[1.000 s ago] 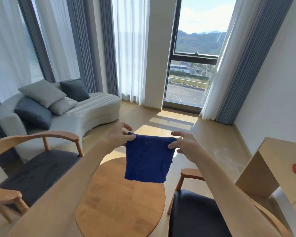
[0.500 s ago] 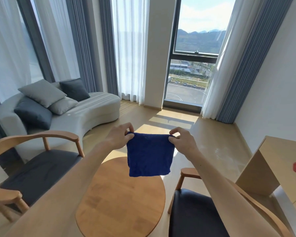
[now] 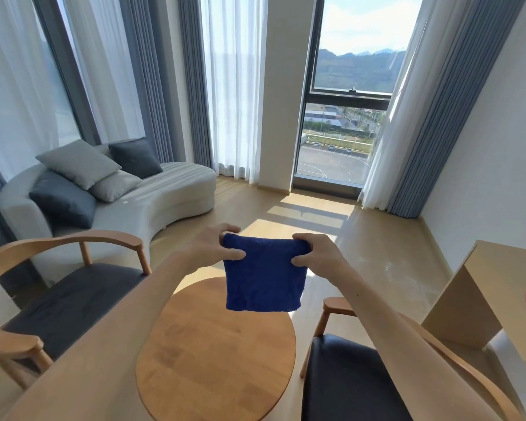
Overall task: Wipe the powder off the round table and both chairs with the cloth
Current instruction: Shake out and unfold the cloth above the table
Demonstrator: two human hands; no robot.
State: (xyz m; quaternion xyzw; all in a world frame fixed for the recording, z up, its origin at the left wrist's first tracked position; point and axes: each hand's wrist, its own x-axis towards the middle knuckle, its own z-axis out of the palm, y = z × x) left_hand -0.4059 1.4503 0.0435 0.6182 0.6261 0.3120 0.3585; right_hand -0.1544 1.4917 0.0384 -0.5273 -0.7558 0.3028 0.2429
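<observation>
The hands have closed in and the cloth [image 3: 263, 276] is folded narrower, held in the air above the round desk [image 3: 216, 354]. Left hand [image 3: 216, 249] and right hand [image 3: 318, 253] both pinch its top corners, fingers curled. Risk: a loose pinch could let a corner slip.

The round worktop [image 3: 216, 357] lies bare beneath the hanging cloth [image 3: 263, 276], with open air between them. At 9 o'clock the left chair [image 3: 64, 302] raises a curved armrest near the worktop rim. At 3 o'clock the right chair [image 3: 346, 381] crowds the rim. Beyond it, the desk [image 3: 498, 287] closes that side. At 12 o'clock the floor [image 3: 286, 214] is open.
</observation>
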